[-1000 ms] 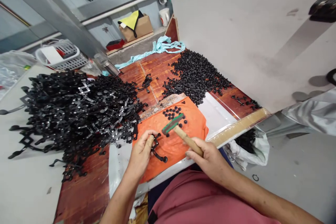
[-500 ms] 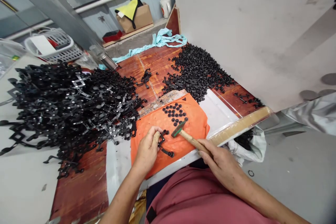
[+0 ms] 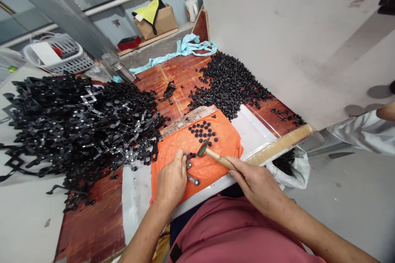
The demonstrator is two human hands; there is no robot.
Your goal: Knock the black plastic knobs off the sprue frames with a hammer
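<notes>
Here in the middle of the frame the left hand [image 3: 172, 178] is pinched narrow, thumb and fingers closed on a black folding linkage [image 3: 193, 178], which lies on an orange cloth [image 3: 210, 170] just right of the fingertips, one round end pointing toward the lower edge. Right of centre, the right hand [image 3: 253, 178] is wrapped around the wooden handle of a hammer [image 3: 219, 158], its green-marked head tilted just beside the linkage's upper round end; whether the two touch, I can't tell. Just above the hammer head, a cluster of small black discs [image 3: 205, 134] sits on the cloth, set out in loose rows, and behind them the bare edge of a speckled stone slab [image 3: 189, 119] peeks out. Over on the left, a huge heap of black linkages [image 3: 92, 123] sprawls across the reddish-brown tabletop [image 3: 92, 230], a white basket [image 3: 70, 63] behind it. Upper centre-right, a pile of small black pegs [image 3: 230, 86] spreads against a tall grey panel [image 3: 277, 41]. Up at the back, a turquoise cloth strip [image 3: 187, 47] trails across the table, and above it a yellow cloth [image 3: 149, 13] drapes over a cardboard box [image 3: 168, 20], with a white mug [image 3: 193, 9] to its right.
</notes>
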